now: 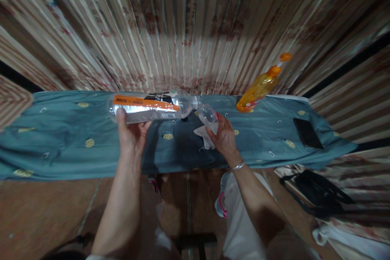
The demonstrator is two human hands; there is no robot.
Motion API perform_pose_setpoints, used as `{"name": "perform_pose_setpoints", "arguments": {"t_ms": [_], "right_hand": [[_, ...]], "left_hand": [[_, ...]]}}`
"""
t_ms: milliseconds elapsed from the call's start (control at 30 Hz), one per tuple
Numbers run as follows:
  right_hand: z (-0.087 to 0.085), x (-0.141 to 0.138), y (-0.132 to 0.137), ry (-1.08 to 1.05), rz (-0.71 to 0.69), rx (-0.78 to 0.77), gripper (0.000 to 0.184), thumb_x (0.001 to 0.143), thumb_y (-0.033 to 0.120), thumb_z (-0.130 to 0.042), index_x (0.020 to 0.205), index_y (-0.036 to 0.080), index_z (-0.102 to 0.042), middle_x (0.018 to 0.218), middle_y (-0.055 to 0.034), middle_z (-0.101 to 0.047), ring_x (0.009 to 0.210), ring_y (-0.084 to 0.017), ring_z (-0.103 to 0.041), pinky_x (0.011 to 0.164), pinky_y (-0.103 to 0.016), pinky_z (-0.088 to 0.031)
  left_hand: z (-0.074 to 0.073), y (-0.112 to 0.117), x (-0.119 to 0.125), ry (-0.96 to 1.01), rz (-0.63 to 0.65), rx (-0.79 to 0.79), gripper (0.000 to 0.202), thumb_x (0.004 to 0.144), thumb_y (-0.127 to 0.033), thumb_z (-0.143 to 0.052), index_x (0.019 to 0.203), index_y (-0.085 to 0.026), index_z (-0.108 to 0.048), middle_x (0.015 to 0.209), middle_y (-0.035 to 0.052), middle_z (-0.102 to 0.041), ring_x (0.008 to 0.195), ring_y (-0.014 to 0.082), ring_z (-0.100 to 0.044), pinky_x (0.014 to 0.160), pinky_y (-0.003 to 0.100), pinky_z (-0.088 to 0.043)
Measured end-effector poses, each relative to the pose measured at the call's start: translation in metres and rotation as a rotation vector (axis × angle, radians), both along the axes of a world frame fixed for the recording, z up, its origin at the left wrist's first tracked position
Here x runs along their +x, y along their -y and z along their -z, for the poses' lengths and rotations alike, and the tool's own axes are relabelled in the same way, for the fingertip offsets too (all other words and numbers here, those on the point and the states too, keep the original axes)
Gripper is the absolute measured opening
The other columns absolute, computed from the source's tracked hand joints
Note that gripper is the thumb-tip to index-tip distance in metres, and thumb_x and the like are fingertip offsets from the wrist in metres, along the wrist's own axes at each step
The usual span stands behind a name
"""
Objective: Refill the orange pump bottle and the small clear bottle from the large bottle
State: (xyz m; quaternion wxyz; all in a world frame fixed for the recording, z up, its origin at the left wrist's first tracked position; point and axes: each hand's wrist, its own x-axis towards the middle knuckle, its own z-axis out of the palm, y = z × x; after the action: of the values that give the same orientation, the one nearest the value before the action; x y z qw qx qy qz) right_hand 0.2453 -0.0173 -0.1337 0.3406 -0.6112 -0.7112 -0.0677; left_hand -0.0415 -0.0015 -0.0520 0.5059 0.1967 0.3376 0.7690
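My left hand (131, 132) is wrapped round the base end of a large clear plastic bottle (161, 107) with an orange and silver label. The bottle lies on its side in the air, its neck to the right. My right hand (224, 136) grips a small clear plastic bottle (208, 114) with a pink part near the fingers. The small bottle is tilted, its top close to the large bottle's mouth; I cannot tell whether the two touch. Below it a white cloth or tissue (207, 137) shows by my right fingers.
An orange pump bottle (257, 89) stands at the back right of the narrow table with its teal patterned cloth (106, 150). A black phone (307, 133) lies at the right end. Behind hangs a striped curtain (183, 28). A black bag (317, 191) is low on the right.
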Motion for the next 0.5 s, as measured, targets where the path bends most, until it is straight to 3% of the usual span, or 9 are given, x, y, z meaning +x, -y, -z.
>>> {"name": "perform_pose_setpoints", "arguments": {"t_ms": [300,500], "right_hand": [[-0.0004,-0.0006,0.0001,0.003,0.004,-0.013,0.064,0.097,0.042,-0.064,0.145,0.003,-0.046,0.130,-0.0281,-0.069,0.119,-0.036,-0.067,0.110,-0.056,-0.053],[0.0007,-0.0011,0.0000,0.007,0.009,-0.019,0.064,0.099,0.044,-0.061,0.146,0.004,-0.045,0.131,-0.0276,-0.069,0.123,-0.036,-0.067,0.111,-0.056,-0.052]], "left_hand": [[0.0040,0.0001,-0.0027,-0.072,0.021,0.019,0.055,0.087,-0.055,-0.069,0.128,-0.020,-0.068,0.145,0.0160,-0.064,0.144,0.0387,-0.050,0.106,0.054,-0.054],[0.0051,0.0004,-0.0038,-0.082,0.048,0.011,0.051,0.089,-0.056,-0.068,0.127,-0.023,-0.070,0.145,0.0134,-0.065,0.145,0.0354,-0.051,0.104,0.048,-0.057]]}}
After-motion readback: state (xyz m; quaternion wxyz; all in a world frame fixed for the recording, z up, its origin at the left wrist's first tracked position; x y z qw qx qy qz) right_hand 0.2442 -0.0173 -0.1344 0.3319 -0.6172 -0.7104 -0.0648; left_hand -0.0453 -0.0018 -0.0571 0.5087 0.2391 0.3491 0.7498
